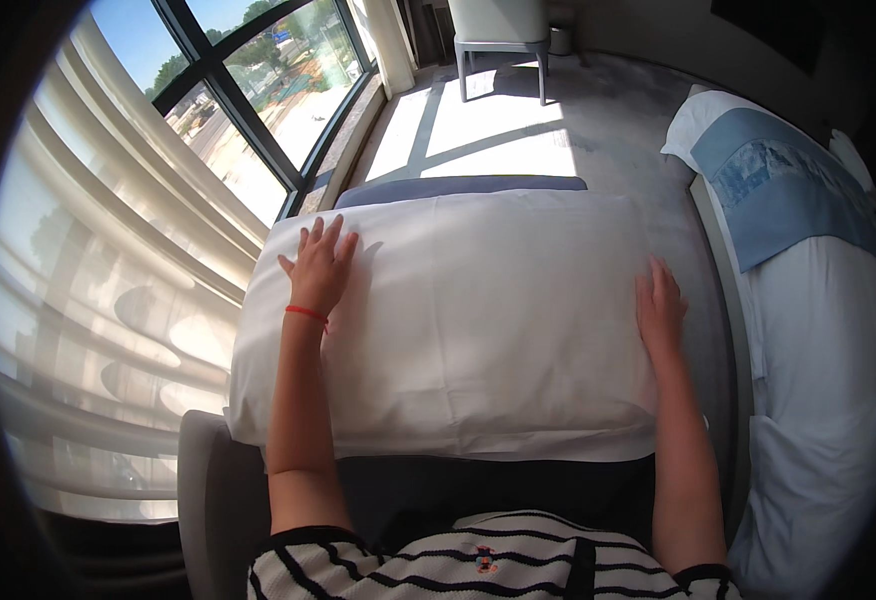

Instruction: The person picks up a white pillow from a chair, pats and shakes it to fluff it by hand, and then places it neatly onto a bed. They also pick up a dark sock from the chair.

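Observation:
A broad pillow [483,315] in a smooth white fabric cover lies in front of me, with a faint crease running down its middle. My left hand [321,262], with a red string bracelet [306,312] at the wrist, is spread flat at the pillow's far left part. Its shadow falls on the fabric to the right. Against or just beside the pillow's right edge is my right hand [661,307], fingers straight and slightly blurred. Neither hand grasps anything; whether the right palm touches the cover cannot be told.
A grey padded armrest [216,502] stands at lower left, beside sheer curtains [130,322] and a window [258,97]. Past the pillow shows a blue-grey padded edge [468,187]. A chair [499,37] stands farther off. At right is a bed [820,322] with a blue runner [775,172].

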Action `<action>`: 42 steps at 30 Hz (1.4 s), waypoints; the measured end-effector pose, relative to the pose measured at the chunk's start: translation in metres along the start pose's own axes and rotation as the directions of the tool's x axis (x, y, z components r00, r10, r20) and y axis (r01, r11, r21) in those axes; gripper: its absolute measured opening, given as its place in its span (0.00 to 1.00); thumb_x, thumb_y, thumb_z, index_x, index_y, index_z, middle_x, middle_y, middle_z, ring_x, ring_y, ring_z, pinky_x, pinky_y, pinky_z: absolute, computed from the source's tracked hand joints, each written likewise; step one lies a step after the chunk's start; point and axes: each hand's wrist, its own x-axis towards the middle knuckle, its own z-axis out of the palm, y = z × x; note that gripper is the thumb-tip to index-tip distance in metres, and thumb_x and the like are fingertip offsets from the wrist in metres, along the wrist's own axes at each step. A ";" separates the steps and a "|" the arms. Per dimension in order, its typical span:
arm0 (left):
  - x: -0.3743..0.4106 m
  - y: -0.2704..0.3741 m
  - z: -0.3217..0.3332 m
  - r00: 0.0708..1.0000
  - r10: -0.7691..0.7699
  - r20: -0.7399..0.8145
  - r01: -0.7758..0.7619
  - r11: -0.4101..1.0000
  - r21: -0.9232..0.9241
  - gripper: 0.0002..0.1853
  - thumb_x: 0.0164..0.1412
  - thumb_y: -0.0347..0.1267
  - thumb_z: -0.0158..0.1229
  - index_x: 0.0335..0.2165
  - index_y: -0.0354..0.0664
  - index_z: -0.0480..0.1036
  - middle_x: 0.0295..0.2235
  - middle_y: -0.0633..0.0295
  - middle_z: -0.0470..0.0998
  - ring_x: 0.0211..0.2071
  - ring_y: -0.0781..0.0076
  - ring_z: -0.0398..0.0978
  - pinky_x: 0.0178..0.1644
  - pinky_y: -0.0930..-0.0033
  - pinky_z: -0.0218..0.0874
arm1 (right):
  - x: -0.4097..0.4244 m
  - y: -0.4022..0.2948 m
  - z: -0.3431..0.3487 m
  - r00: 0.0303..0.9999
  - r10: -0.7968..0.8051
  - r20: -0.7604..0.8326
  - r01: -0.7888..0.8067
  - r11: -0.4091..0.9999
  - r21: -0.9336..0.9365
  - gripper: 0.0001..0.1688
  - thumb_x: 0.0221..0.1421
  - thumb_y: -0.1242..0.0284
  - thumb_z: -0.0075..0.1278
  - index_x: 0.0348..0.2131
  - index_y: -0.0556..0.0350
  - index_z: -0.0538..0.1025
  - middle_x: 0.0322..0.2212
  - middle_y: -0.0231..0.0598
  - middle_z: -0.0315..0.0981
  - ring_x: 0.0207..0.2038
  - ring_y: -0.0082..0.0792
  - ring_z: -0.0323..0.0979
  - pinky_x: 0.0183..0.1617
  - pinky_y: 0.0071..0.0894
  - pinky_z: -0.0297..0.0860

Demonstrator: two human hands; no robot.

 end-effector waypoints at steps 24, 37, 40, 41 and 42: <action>0.052 -0.232 0.057 0.908 -0.333 0.256 0.310 0.942 0.124 0.36 0.60 0.59 0.30 0.61 0.56 0.53 0.64 0.63 0.49 0.65 0.57 0.44 0.60 0.27 0.29 | 0.065 -0.071 0.039 0.946 0.002 0.323 -0.001 1.000 -0.005 0.30 0.62 0.50 0.30 0.56 0.39 0.64 0.60 0.27 0.54 0.63 0.36 0.50 0.63 0.57 0.43; -0.135 0.111 0.031 0.807 0.581 -0.110 -0.578 0.814 0.059 0.31 0.55 0.38 0.54 0.58 0.53 0.60 0.60 0.58 0.57 0.62 0.55 0.52 0.62 0.34 0.28 | -0.103 -0.154 -0.028 0.585 -0.781 0.219 0.758 0.623 0.195 0.48 0.40 0.48 0.59 0.58 0.41 0.61 0.60 0.33 0.53 0.66 0.38 0.42 0.66 0.61 0.33; -0.139 0.075 0.043 0.863 0.500 -0.066 -0.490 0.862 0.130 0.35 0.57 0.54 0.46 0.60 0.55 0.57 0.64 0.58 0.48 0.66 0.56 0.41 0.62 0.35 0.23 | -0.104 -0.125 -0.023 0.636 -0.718 0.284 0.727 0.680 0.093 0.59 0.33 0.45 0.63 0.62 0.31 0.53 0.64 0.26 0.39 0.68 0.35 0.32 0.65 0.66 0.32; -0.138 0.062 0.042 0.877 0.468 -0.110 -0.450 0.879 0.157 0.35 0.58 0.55 0.45 0.60 0.55 0.56 0.64 0.58 0.48 0.66 0.57 0.41 0.63 0.36 0.20 | -0.104 -0.112 -0.022 0.667 -0.691 0.279 0.706 0.706 0.059 0.63 0.30 0.45 0.64 0.62 0.29 0.51 0.65 0.25 0.36 0.68 0.36 0.30 0.65 0.67 0.32; -0.134 0.044 0.043 0.896 0.421 -0.142 -0.389 0.897 0.209 0.37 0.56 0.56 0.47 0.60 0.56 0.56 0.63 0.57 0.50 0.65 0.55 0.44 0.62 0.33 0.24 | -0.105 -0.101 -0.024 0.710 -0.645 0.283 0.665 0.746 0.033 0.64 0.29 0.45 0.64 0.63 0.29 0.50 0.65 0.25 0.35 0.68 0.37 0.30 0.65 0.66 0.32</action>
